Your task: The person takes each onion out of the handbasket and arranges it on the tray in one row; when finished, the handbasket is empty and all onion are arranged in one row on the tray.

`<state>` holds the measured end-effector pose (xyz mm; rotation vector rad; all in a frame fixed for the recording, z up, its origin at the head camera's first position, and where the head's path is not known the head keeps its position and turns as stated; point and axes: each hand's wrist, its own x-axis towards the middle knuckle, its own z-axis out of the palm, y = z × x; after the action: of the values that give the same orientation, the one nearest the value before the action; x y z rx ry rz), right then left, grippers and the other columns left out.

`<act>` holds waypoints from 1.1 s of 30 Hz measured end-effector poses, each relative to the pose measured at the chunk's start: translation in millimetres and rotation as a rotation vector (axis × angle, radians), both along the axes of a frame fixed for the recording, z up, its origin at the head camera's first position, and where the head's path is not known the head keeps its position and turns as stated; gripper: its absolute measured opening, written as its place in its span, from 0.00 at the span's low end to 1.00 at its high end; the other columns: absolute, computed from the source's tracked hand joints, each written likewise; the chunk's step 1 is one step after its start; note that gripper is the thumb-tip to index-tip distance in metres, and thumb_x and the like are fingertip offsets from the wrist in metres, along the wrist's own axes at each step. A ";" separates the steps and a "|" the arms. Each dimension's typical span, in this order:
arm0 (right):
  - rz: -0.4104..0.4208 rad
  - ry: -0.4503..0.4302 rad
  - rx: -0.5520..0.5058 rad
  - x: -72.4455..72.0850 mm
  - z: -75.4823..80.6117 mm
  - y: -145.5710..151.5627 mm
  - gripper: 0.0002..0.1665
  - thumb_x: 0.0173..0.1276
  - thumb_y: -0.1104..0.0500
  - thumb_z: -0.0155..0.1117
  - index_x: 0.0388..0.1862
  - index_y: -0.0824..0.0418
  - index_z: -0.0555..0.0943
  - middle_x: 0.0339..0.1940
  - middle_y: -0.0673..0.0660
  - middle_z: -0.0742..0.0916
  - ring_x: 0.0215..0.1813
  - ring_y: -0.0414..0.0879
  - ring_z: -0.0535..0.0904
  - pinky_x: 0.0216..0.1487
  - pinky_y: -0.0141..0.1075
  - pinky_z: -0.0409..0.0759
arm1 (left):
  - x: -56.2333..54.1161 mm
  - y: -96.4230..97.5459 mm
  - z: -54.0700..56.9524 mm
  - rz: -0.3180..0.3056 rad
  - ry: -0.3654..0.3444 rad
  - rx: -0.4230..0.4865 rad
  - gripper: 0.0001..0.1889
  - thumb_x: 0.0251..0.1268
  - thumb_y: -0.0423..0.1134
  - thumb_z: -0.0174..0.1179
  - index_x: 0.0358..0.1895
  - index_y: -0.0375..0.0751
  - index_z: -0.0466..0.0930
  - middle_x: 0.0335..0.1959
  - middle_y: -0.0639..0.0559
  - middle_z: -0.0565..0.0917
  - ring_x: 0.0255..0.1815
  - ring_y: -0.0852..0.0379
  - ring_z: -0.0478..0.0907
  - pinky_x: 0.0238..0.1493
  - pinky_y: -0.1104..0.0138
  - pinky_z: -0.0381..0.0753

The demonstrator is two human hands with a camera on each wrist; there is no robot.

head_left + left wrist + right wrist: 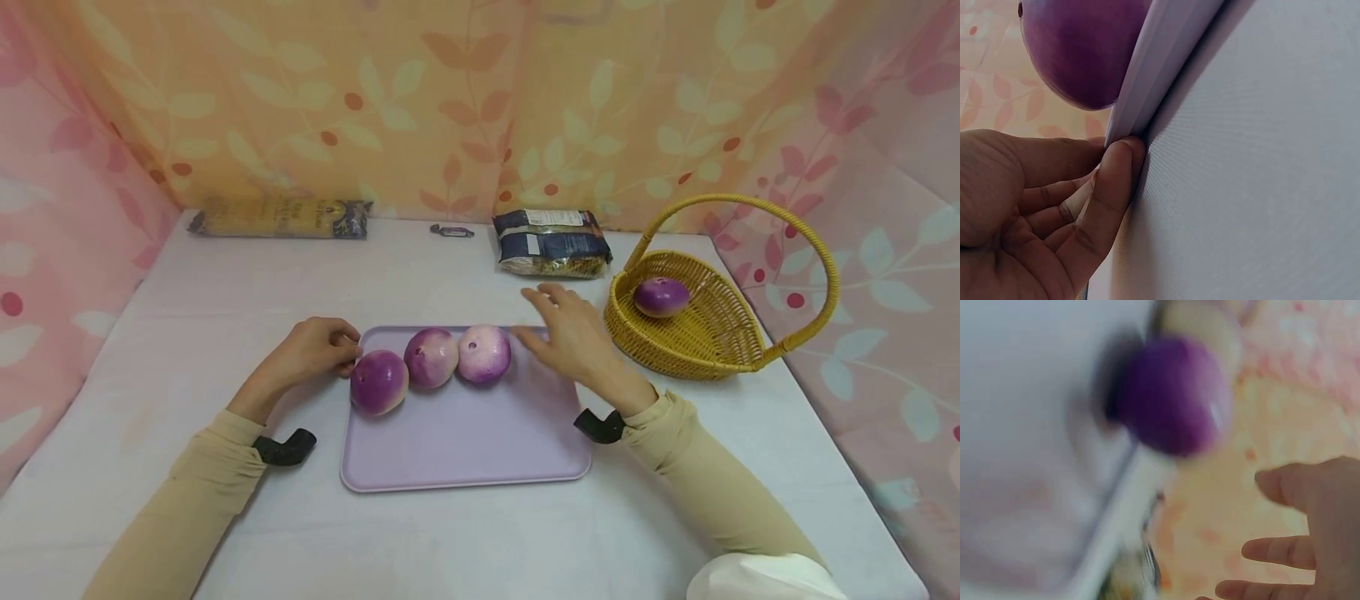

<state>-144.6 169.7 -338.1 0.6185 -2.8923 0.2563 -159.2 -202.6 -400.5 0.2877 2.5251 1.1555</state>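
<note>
The left hand (318, 348) pinches the rim of the tray (465, 442), which bears three purple vegetables (432, 360). The right hand (577, 337), fingers spread, holds nothing beside the rightmost one.

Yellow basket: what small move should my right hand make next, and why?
Probably reach into the basket for its purple vegetable: your right hand is open and empty, three similar vegetables sit on the tray, and your left hand pinches the tray's edge.

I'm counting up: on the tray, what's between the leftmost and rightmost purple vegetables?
One more purple-and-white vegetable sits between them, as the head view shows.
</note>
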 end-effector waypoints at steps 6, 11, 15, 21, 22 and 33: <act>-0.176 0.057 -0.076 -18.3 42.8 61.8 0.29 0.69 0.48 0.60 0.63 0.63 0.76 0.61 0.66 0.79 0.59 0.64 0.77 0.55 0.60 0.75 | -0.5 0.6 1.2 -0.001 0.010 -0.002 0.17 0.67 0.35 0.57 0.54 0.25 0.76 0.32 0.44 0.88 0.26 0.61 0.84 0.34 0.71 0.80; -0.300 -0.004 -0.090 -37.2 65.5 116.4 0.28 0.69 0.51 0.54 0.63 0.67 0.74 0.62 0.72 0.78 0.61 0.69 0.72 0.60 0.64 0.69 | -0.7 1.0 2.2 -0.010 0.022 -0.005 0.17 0.67 0.35 0.58 0.53 0.25 0.76 0.30 0.46 0.88 0.26 0.61 0.83 0.35 0.71 0.79; -0.340 -0.121 -0.022 -56.2 70.0 149.4 0.31 0.69 0.51 0.52 0.65 0.69 0.71 0.62 0.75 0.76 0.61 0.73 0.71 0.60 0.66 0.68 | -0.1 0.7 2.0 -0.008 0.028 -0.017 0.17 0.66 0.35 0.58 0.52 0.26 0.76 0.29 0.47 0.88 0.26 0.60 0.82 0.36 0.70 0.78; -0.275 -0.406 0.128 -81.1 62.2 170.6 0.37 0.70 0.45 0.57 0.68 0.68 0.67 0.63 0.76 0.75 0.64 0.73 0.68 0.61 0.67 0.67 | 1.2 0.0 -0.6 -0.010 0.019 -0.012 0.17 0.66 0.35 0.58 0.52 0.26 0.77 0.29 0.47 0.88 0.26 0.60 0.82 0.37 0.70 0.79; -0.249 -0.440 0.142 -84.6 59.3 171.8 0.38 0.70 0.44 0.58 0.69 0.68 0.67 0.64 0.76 0.75 0.65 0.73 0.68 0.63 0.67 0.66 | 1.4 -0.1 -0.9 -0.010 0.020 -0.012 0.16 0.66 0.35 0.58 0.52 0.26 0.77 0.29 0.47 0.88 0.26 0.60 0.82 0.37 0.70 0.79; -0.099 -0.611 0.180 -97.4 35.5 173.0 0.35 0.61 0.54 0.68 0.65 0.65 0.70 0.57 0.72 0.80 0.57 0.65 0.77 0.61 0.61 0.72 | -0.2 0.2 1.2 -0.005 0.020 -0.014 0.16 0.66 0.35 0.58 0.52 0.27 0.77 0.29 0.47 0.88 0.26 0.60 0.82 0.37 0.70 0.78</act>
<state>-242.0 342.7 -302.6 0.4851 -3.5542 0.1976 -159.4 -202.4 -399.4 0.3039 2.5470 1.1383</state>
